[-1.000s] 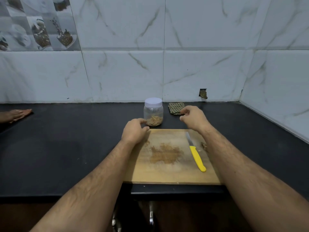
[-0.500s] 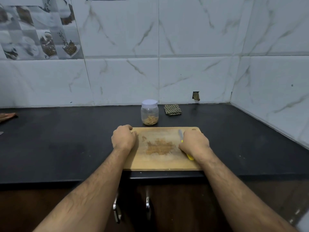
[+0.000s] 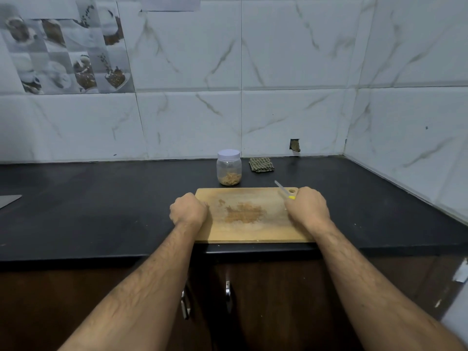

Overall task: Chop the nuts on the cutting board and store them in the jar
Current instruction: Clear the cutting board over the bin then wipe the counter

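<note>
Knife in right hand, nut pile lying to its left at board centre.

Black counter [image 3: 101,211] carries the wooden cutting board [image 3: 253,234] at its front edge. The closed jar [image 3: 228,171], white lid on, a little nut matter inside, stands just behind the board's far edge; a folded cloth [image 3: 261,165] lies beside it. Chopped nuts [image 3: 244,212] form a low heap mid-board, between the two hands. Left hand [image 3: 188,209] is a curled fist at the board's left edge; whether it grips the edge cannot be told. Right hand [image 3: 307,207] is wrapped round the yellow handle of the knife [image 3: 283,190], blade pointing away and leftward over the board's far right corner. Judgement: the pile sits left of the blade, so the right hand is the one to sweep or chop inward; the jar's lid must come off before storing.
</note>
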A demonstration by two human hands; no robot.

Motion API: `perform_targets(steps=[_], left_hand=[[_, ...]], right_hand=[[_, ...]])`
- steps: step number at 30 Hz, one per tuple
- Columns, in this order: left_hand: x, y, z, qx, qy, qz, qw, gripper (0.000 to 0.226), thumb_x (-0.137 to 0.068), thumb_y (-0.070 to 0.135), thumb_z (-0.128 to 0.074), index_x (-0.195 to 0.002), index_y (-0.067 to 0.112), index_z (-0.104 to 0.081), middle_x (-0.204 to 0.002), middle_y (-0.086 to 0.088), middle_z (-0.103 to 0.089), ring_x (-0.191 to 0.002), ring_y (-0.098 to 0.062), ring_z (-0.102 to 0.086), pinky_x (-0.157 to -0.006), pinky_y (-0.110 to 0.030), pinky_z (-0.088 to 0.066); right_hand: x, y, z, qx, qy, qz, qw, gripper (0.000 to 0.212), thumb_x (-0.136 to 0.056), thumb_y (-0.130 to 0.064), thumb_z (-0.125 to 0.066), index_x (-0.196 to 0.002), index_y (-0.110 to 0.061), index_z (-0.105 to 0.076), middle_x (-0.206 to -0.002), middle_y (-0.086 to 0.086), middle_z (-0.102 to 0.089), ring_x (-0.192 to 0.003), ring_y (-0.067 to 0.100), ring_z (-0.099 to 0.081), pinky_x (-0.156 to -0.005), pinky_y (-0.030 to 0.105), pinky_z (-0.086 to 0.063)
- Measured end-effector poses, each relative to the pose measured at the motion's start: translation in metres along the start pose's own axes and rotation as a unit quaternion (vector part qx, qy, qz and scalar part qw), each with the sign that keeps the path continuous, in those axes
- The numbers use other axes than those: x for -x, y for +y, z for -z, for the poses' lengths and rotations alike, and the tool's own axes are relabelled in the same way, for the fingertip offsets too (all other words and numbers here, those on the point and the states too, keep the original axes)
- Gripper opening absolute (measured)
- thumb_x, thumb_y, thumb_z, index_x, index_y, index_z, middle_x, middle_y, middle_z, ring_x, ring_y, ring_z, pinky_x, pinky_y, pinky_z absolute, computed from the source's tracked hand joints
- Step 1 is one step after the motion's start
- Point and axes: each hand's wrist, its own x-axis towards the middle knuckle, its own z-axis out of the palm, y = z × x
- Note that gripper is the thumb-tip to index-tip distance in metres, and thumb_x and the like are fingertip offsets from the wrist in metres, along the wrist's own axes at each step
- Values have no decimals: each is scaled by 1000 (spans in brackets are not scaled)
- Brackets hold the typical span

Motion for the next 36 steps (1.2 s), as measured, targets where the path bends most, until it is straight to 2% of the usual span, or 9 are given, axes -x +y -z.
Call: perform_targets(steps=[2, 6, 9, 14, 18, 22, 26, 29, 36], left_hand=[[2, 1, 1, 6, -5, 13, 1000, 39, -90, 44, -61, -110, 11, -63, -110, -11, -66, -103, -31, -61, -87, -41, -54], [7, 4, 2, 18, -10, 33, 999, 40, -89, 44, -62, -112, 11, -63, -113, -11, -65, -106, -32, -59, -90, -43, -53], [9, 7, 2, 31, -15, 44, 998, 41, -89, 43, -63, -114, 10, -62, -117, -12, -63, -110, -32, -57, -93, -44, -51], [8, 7, 5, 52, -20, 54, 997, 40, -89, 40, -66, -114, 9, -62, -119, -14, -63, -112, -34, -56, -94, -44, -50], [8, 9, 7, 60, -26, 72, 995, 39, -88, 38, -69, -112, 9, -63, -116, -14, -64, -110, -34, -58, -88, -41, -51], [9, 11, 13, 61, -39, 99, 992, 38, -87, 31, -72, -113, 4, -64, -118, -15, -65, -110, -34, -60, -85, -39, -50], [10, 10, 15, 71, -42, 122, 989, 37, -90, 26, -69, -117, 2, -62, -119, -16, -64, -112, -33, -60, -84, -38, -50], [13, 12, 17, 92, -73, 119, 986, 40, -96, 28, -61, -124, 0, -58, -127, -16, -60, -119, -32, -57, -92, -36, -48], [27, 17, 27, 156, -116, 89, 977, 38, -96, 24, -51, -125, 0, -56, -124, -16, -61, -113, -34, -59, -93, -39, -49]], right_hand=[[-1, 11, 8, -18, 4, -27, 999, 20, -90, -23, -58, -75, -14, -49, -84, 6, -59, -74, 27, -52, -51, 32, -33], [0, 26, 16, -18, -27, -66, 997, 21, -89, -25, -62, -78, -10, -53, -83, 7, -59, -78, 28, -53, -64, 32, -42], [1, 30, 13, -24, -38, -81, 996, 28, -92, -29, -60, -71, -13, -50, -80, 6, -58, -77, 26, -54, -65, 32, -43], [-3, 29, 13, -26, -63, -100, 993, 22, -92, -28, -61, -84, -8, -59, -83, 7, -59, -80, 26, -58, -66, 33, -47], [-6, 32, 11, -24, -54, -124, 991, 10, -91, -16, -56, -86, -9, -60, -84, 6, -58, -79, 26, -56, -66, 33, -45], [-11, 40, 12, -38, -54, -143, 988, 10, -87, -10, -54, -78, -10, -59, -82, 6, -62, -78, 27, -60, -61, 31, -44], [-11, 43, 13, -52, -53, -144, 987, 10, -85, -13, -57, -77, -9, -60, -84, 8, -66, -78, 26, -62, -57, 29, -43], [-8, 46, 15, -59, -48, -145, 987, 10, -85, -14, -59, -77, -10, -61, -83, 7, -66, -79, 26, -64, -58, 31, -45], [-2, 56, 25, -75, -31, -153, 985, 9, -84, -14, -60, -78, -9, -64, -81, 7, -67, -76, 26, -65, -60, 33, -51]])
